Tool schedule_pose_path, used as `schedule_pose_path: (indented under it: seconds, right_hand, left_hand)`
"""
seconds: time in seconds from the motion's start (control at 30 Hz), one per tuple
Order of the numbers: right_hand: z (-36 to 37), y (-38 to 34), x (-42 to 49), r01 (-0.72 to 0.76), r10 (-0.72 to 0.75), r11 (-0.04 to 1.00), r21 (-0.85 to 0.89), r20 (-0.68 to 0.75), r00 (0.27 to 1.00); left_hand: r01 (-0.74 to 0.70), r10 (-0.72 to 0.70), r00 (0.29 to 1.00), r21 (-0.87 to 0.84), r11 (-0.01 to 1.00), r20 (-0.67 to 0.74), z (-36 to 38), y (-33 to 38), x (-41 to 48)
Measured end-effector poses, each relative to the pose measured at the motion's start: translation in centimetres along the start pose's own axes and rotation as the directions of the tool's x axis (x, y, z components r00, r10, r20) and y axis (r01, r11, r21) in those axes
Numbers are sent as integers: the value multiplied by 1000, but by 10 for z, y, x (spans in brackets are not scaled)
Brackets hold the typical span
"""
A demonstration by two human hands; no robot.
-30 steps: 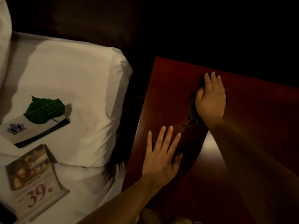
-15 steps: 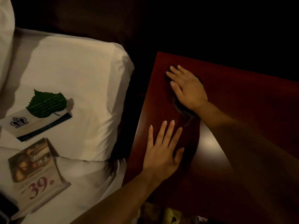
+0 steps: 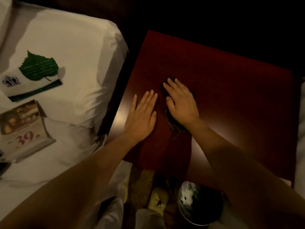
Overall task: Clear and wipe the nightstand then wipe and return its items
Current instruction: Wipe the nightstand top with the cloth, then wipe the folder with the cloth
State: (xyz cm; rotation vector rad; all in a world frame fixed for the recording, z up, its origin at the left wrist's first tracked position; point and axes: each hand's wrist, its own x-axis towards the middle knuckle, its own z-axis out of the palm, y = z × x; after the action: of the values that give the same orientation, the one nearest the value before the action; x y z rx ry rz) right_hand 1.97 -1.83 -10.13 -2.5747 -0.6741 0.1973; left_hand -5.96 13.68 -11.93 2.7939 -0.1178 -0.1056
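Right hand (image 3: 182, 103) flat, fingers spread, pressing what looks like dark cloth (image 3: 173, 125) onto nightstand (image 3: 231, 96); left hand (image 3: 142, 118) flat alongside.

- Both forearms are bare up to the frame edge, with no sleeve in view.
- The left hand (image 3: 141, 119) wears no ring, watch or glove; its nails are short, pale and plain.
- The right hand (image 3: 182, 104) is likewise bare, its wrist unadorned.
- Light trousers show at the bottom.
- One foot wears a yellowish slipper (image 3: 158, 200) with a dark face-like mark.
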Motion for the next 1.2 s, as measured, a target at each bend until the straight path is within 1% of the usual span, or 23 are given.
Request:
schedule_pose_path:
  seconds: [0.07, 0.17, 0.27, 0.33, 0.4, 0.47, 0.5, 0.57, 0.63, 0.67, 0.73, 0.83, 0.97, 1.07, 1.13, 1.2]
  right_hand:
    - [5, -10, -17, -21, 21, 1000, 7, 11, 1000]
    - [18, -35, -42, -55, 55, 998, 7, 38, 998]
    - [34, -73, -69, -80, 79, 997, 6, 76, 994]
    - [42, -105, -86, -127, 124, 992, 18, 99, 987]
    - [47, -137, -102, -174, 164, 983, 56, 146, 976]
    - [51, -169, -114, -233, 204, 968, 96, 247, 947]
    - [51, -184, -118, -275, 222, 951, 144, 304, 927]
    - [45, -213, -119, -362, 240, 895, 260, 403, 883]
    - [31, -237, -109, -393, 223, 861, 323, 456, 862]
    - [23, -249, -101, -381, 200, 863, 331, 468, 861]
    - [10, -272, -83, -333, 154, 886, 323, 473, 868]
    - [-4, -307, -53, -268, 117, 923, 277, 462, 879]
    - [-15, -353, -19, -253, 124, 933, 258, 429, 895]
    - [-14, -386, -1, -210, 87, 945, 252, 423, 902]
    - [-9, -408, 10, -210, 84, 940, 267, 417, 905]
    - [-1, -428, 20, -215, 80, 929, 300, 407, 910]
  left_hand:
    - [44, -51, 997, -120, 992, -58, -6, 1, 1]
    - [168, -210, 968, -265, 950, -136, -18, 4, -13]
    - [225, -281, 951, -327, 918, -132, -28, 9, -59]
    - [260, -318, 941, -356, 897, -115, -31, 12, -97]
    - [354, -430, 899, -435, 828, -85, -37, 12, -133]
    - [468, -560, 828, -523, 713, -22, -50, 10, -161]
    - [509, -598, 801, -562, 652, 32, -59, 7, -174]
    - [560, -606, 780, -611, 560, 159, -79, 0, -195]
    - [604, -601, 760, -613, 509, 248, -99, -10, -211]
    - [622, -618, 742, -614, 486, 261, -109, -15, -217]
    - [634, -672, 702, -639, 437, 237, -130, -28, -223]
    - [641, -755, 628, -675, 366, 187, -165, -55, -226]
    - [664, -847, 513, -692, 285, 143, -204, -104, -236]
    - [657, -900, 424, -718, 230, 99, -229, -149, -248]
    - [666, -937, 344, -720, 197, 62, -239, -181, -259]
    - [716, -967, 242, -687, 124, 77, -243, -212, -272]
